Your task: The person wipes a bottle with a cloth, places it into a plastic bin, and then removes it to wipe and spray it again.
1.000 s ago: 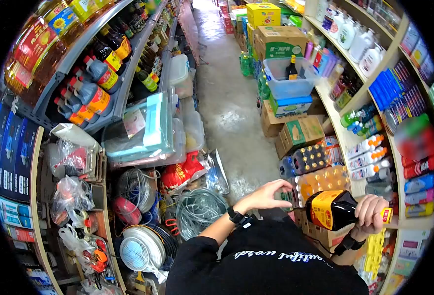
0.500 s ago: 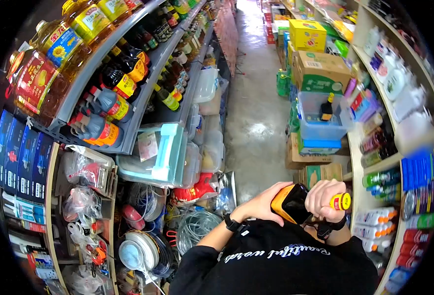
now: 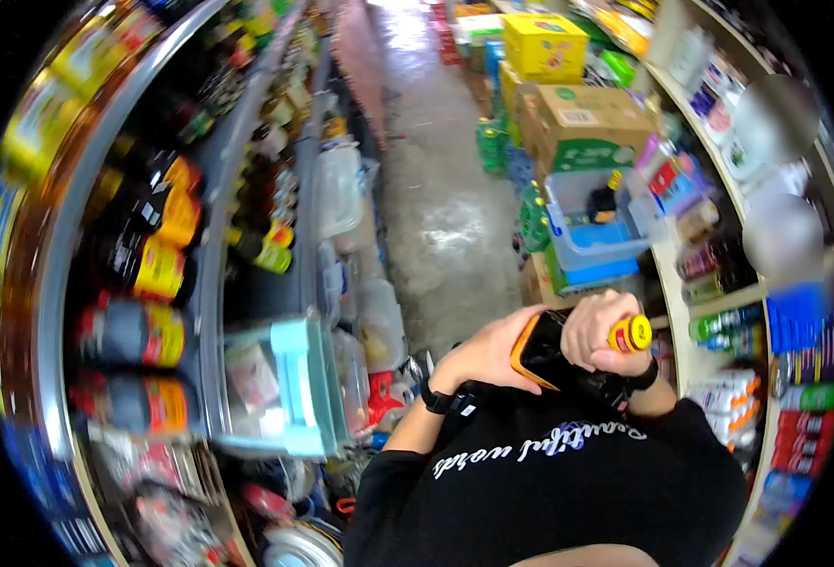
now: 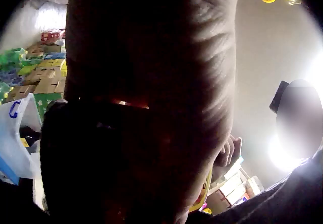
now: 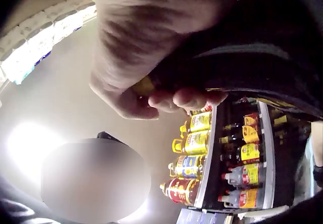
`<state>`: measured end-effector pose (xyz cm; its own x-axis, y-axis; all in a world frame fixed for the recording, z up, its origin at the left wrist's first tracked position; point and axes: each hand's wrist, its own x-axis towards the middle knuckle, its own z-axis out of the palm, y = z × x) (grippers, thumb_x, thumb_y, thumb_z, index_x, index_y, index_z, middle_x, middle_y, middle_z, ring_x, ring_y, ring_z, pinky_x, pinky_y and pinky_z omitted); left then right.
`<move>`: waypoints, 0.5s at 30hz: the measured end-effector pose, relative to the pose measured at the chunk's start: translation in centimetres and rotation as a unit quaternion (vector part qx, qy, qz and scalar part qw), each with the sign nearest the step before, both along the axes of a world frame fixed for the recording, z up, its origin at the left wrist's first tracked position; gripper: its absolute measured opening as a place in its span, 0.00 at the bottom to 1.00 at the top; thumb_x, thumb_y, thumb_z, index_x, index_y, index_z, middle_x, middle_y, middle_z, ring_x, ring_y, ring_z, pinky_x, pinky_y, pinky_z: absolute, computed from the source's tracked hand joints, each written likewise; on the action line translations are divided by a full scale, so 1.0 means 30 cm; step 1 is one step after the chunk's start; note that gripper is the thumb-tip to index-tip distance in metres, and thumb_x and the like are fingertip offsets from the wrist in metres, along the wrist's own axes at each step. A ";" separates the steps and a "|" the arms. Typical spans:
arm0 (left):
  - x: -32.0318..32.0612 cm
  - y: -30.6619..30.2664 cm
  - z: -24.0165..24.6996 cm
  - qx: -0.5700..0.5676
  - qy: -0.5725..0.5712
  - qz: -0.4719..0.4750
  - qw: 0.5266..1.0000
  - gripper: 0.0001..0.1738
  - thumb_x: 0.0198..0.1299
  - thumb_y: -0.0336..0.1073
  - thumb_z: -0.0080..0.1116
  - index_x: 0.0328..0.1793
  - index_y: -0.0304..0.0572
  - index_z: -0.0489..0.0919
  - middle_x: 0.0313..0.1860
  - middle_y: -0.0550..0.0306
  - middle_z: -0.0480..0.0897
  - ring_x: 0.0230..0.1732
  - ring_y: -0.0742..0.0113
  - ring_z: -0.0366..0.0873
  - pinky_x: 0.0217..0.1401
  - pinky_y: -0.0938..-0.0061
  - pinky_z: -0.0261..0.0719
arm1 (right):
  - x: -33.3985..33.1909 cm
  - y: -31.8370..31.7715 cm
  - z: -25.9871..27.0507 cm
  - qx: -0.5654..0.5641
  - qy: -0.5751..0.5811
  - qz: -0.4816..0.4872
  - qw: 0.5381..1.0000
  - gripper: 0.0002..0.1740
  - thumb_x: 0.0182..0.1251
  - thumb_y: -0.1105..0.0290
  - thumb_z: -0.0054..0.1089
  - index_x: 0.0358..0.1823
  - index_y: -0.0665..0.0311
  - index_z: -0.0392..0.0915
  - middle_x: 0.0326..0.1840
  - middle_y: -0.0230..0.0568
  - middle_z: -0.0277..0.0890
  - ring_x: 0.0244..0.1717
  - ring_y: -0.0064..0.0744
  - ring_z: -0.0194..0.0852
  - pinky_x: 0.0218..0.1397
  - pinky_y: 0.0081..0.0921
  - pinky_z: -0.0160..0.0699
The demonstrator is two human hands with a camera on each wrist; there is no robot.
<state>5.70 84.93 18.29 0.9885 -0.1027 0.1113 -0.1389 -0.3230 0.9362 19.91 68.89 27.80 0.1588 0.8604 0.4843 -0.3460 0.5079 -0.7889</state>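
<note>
A dark soy-sauce-type bottle (image 3: 544, 352) with an orange-yellow label and a yellow cap (image 3: 631, 334) lies tilted in front of the chest. My right hand (image 3: 598, 329) grips its neck, fingers wrapped round just below the cap. My left hand (image 3: 494, 354) holds the base end, the thumb along the near side and the fingers on the far side. Both hands cover much of the label. In the right wrist view the right hand (image 5: 151, 37) shows curled fingers, while the left wrist view is mostly filled by the dark left hand and wrist (image 4: 151, 47).
On the left, a grey shelf (image 3: 214, 246) carries rows of sauce and oil bottles above a teal-framed storage bin (image 3: 308, 383). To the right stand a cardboard box (image 3: 582, 128), a clear tub (image 3: 577, 222) with a dark bottle in it, and a wooden shelf (image 3: 729, 304) of toiletries.
The left hand came over to the bottle and took hold of its base. The bottle moved left and in toward the chest, turning cap toward the camera. The head view has swung about.
</note>
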 end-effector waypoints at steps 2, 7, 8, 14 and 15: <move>0.052 0.082 -0.001 -0.006 0.003 -0.026 1.000 0.69 0.32 0.49 0.88 0.81 0.39 0.58 0.72 0.41 0.72 0.73 0.51 0.71 0.76 0.61 0.67 | 0.031 0.063 0.008 -0.016 -0.022 -0.012 1.000 0.13 0.56 0.80 0.64 0.17 0.66 0.70 0.15 0.39 0.71 0.16 0.38 0.71 0.24 0.31 0.71; 0.139 0.225 0.004 -0.044 0.030 -0.021 0.998 0.67 0.34 0.47 0.87 0.80 0.39 0.57 0.71 0.41 0.72 0.72 0.49 0.72 0.74 0.60 0.69 | 0.117 0.226 -0.021 -0.007 -0.051 -0.029 0.998 0.14 0.55 0.81 0.62 0.16 0.66 0.69 0.14 0.40 0.70 0.15 0.39 0.69 0.22 0.31 0.71; 0.156 0.248 -0.009 -0.051 0.035 -0.015 0.998 0.67 0.34 0.46 0.87 0.80 0.39 0.57 0.70 0.41 0.73 0.72 0.49 0.72 0.74 0.60 0.69 | 0.140 0.254 -0.040 -0.022 -0.025 -0.024 0.999 0.14 0.56 0.82 0.62 0.16 0.66 0.69 0.14 0.40 0.69 0.15 0.38 0.68 0.23 0.31 0.70; 0.315 0.390 -0.080 -0.029 0.048 0.035 0.998 0.65 0.33 0.44 0.87 0.77 0.33 0.59 0.68 0.41 0.74 0.70 0.51 0.74 0.73 0.61 0.69 | 0.348 0.453 -0.165 -0.046 -0.082 -0.009 0.996 0.13 0.58 0.78 0.68 0.19 0.63 0.73 0.18 0.34 0.74 0.18 0.26 0.69 0.24 0.25 0.66; 0.343 0.406 -0.087 -0.036 0.081 0.054 0.995 0.64 0.34 0.43 0.87 0.77 0.33 0.59 0.68 0.41 0.74 0.69 0.51 0.74 0.73 0.61 0.70 | 0.390 0.484 -0.184 -0.042 -0.064 -0.002 0.997 0.13 0.58 0.78 0.68 0.19 0.63 0.73 0.18 0.34 0.74 0.18 0.25 0.69 0.24 0.25 0.66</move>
